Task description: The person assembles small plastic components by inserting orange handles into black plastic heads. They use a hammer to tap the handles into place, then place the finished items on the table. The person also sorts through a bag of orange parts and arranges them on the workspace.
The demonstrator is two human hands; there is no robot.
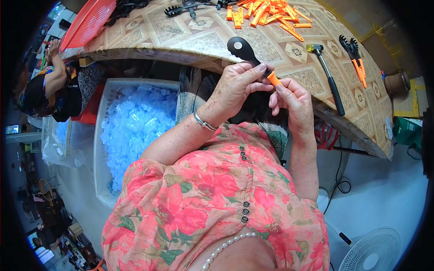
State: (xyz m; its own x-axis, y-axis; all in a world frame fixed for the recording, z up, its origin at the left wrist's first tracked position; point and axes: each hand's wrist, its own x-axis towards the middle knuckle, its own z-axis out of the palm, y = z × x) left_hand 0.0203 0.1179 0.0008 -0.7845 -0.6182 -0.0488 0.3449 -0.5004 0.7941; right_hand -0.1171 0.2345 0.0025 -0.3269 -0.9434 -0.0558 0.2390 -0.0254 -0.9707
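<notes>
In front of my chest, my left hand (238, 88) pinches the black neck of a spoon (242, 47), whose bowl points up and to the left, over the table edge. A pale round spot shows on that bowl. My right hand (291, 98) grips an orange handle (275, 80) between thumb and fingers. The handle meets the lower end of the black neck; fingers hide part of the joint, so I cannot tell how far one sits in the other.
A pile of orange handles (271, 13) lies on the patterned table (199, 43). Toward the right are a hammer (329, 77) and two orange-handled black utensils (355, 58). Black utensil heads (192, 8) and a red basket (90, 22) are far left. Below stands a white bin (100, 149) of clear bluish pieces.
</notes>
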